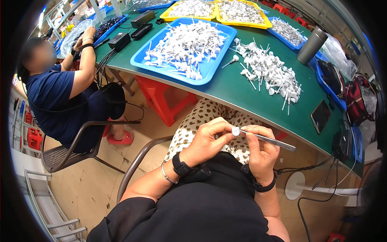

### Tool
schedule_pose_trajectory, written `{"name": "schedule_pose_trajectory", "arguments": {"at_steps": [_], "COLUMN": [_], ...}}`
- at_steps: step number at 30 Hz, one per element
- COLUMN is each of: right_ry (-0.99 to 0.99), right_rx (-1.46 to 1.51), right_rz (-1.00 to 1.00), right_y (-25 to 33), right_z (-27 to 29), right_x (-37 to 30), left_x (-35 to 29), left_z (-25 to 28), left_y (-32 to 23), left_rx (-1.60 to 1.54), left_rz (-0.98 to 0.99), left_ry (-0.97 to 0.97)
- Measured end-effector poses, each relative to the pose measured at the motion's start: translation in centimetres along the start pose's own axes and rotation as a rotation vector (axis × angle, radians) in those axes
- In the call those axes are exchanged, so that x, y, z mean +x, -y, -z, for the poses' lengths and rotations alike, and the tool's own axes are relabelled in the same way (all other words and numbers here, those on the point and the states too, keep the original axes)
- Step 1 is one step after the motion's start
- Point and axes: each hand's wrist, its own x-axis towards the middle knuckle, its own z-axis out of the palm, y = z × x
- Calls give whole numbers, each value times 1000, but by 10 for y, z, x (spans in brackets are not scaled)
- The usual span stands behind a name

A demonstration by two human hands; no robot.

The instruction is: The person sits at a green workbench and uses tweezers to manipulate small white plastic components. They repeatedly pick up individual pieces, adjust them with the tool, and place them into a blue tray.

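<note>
Above my lap, my left hand [207, 139] pinches a small white plastic part [236, 131] with a round head between thumb and fingertips. My right hand [262, 151] grips slim silver tweezers [278, 142]. Their narrow tip meets or nearly meets the white part; whether it touches I cannot tell. The blunt end sticks out to the right past my fingers. On the green table [242, 94] ahead lies a loose pile of similar white stemmed parts [270, 68]. Left of that pile, a blue tray [197, 82] holds many more.
Yellow trays [264, 25] of white parts stand at the back. A grey bottle [312, 45], a phone [321, 116] and a blue tray with bags [342, 103] are at right. A co-worker [68, 88] sits at left, near black power boxes [119, 41]. A red stool [161, 99] stands under the table.
</note>
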Motion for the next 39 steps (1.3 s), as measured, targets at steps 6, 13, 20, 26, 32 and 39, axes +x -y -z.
{"name": "schedule_pose_trajectory", "arguments": {"at_steps": [6,13,20,26,32,39], "right_ry": [15,60,67,-6,-29,-36], "right_rx": [-27,-84,-78,-38,-26,-36], "right_rz": [17,94,84,-3,-21,-29], "right_y": [-2,-2,0,-1,1,-2], "right_z": [0,2,2,-3,-5,-4], "right_x": [0,4,5,-1,-1,-3], "left_x": [0,-1,0,0,0,0], "left_z": [0,0,1,-1,0,-1], "left_y": [2,2,0,0,1,-1], "left_rx": [18,15,-1,-27,4,19], "left_rz": [-18,-10,6,36,20,23], "left_ry": [-5,-4,7,3,8,7]}}
